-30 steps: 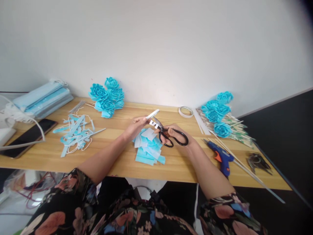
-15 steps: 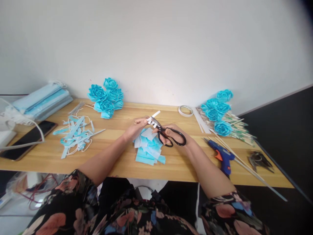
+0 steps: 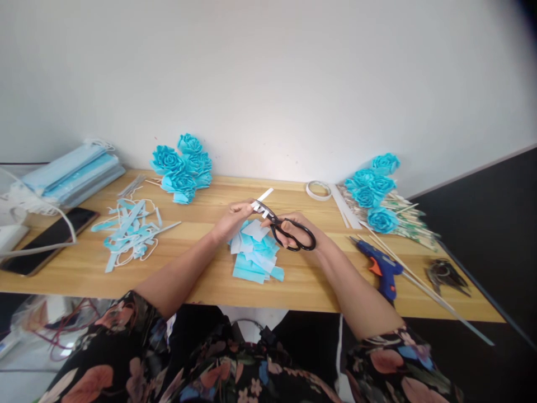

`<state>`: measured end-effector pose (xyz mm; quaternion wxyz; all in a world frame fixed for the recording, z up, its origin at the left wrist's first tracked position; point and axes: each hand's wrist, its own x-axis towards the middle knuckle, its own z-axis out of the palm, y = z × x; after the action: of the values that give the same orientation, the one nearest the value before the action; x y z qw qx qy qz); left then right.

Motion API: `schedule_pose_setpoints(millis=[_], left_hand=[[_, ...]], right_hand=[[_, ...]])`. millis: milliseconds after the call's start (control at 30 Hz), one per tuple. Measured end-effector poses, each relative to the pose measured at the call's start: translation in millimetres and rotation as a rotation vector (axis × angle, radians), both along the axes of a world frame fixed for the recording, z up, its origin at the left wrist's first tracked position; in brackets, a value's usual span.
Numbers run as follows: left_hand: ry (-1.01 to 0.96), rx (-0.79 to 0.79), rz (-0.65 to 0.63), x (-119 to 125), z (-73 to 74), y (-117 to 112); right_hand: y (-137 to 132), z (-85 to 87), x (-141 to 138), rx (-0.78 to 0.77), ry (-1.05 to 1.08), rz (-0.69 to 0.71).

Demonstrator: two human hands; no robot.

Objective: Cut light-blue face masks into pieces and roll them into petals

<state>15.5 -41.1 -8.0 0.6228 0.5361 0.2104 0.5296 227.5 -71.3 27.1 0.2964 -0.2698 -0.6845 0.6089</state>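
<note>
My left hand point(image 3: 232, 217) is closed in a pinch on a narrow white strip point(image 3: 263, 200) held above the wooden table point(image 3: 201, 268). My right hand point(image 3: 293, 226) grips black-handled scissors point(image 3: 289, 230), whose blades meet the strip's lower edge where small cuts show. Under both hands lies a pile of cut blue and white mask pieces point(image 3: 254, 252).
Blue fabric roses point(image 3: 181, 166) sit at the back, more roses on sticks point(image 3: 373, 193) at right. A tape roll point(image 3: 318, 190), a blue glue gun point(image 3: 380, 266), long skewers point(image 3: 423, 282), cut scraps point(image 3: 130, 229), stacked masks point(image 3: 71, 170) and a phone point(image 3: 46, 238) also lie on the table.
The scissors have closed and shifted slightly left along the strip. The strip has tilted a little, with notches showing along its edge.
</note>
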Motion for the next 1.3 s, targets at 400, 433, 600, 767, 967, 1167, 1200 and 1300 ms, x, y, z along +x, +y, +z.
schedule_pose_setpoints(millis=[400,433,600,767,967,1167,1200,1300], left_hand=[[0.16,-0.022,0.116,-2.7,-12.5,8.2],[0.169,-0.031,0.132,-3.1,-11.7,8.5],[0.203,-0.019,0.193,-4.6,1.3,5.0],[0.213,-0.067,0.252,-5.5,1.9,6.2],[0.103,-0.052,0.178,-2.7,-2.1,7.6],[0.038,-0.116,0.168,0.1,7.0,2.8],[0.033,-0.119,0.169,0.1,7.8,2.6],[0.014,-0.132,0.17,0.0,8.4,3.3]], right_hand=[[2.2,-6.9,2.0,0.004,0.139,-0.015],[2.6,-7.5,2.4,0.0,0.157,-0.012],[2.5,-8.8,3.3,-0.01,0.11,0.068],[1.1,-9.4,1.0,-0.003,0.016,0.15],[5.1,-8.7,4.1,0.033,0.086,0.002],[7.2,-12.0,5.5,0.025,0.088,0.001],[7.0,-11.8,5.4,0.017,0.091,0.002],[5.7,-10.1,5.4,0.004,0.09,0.003]])
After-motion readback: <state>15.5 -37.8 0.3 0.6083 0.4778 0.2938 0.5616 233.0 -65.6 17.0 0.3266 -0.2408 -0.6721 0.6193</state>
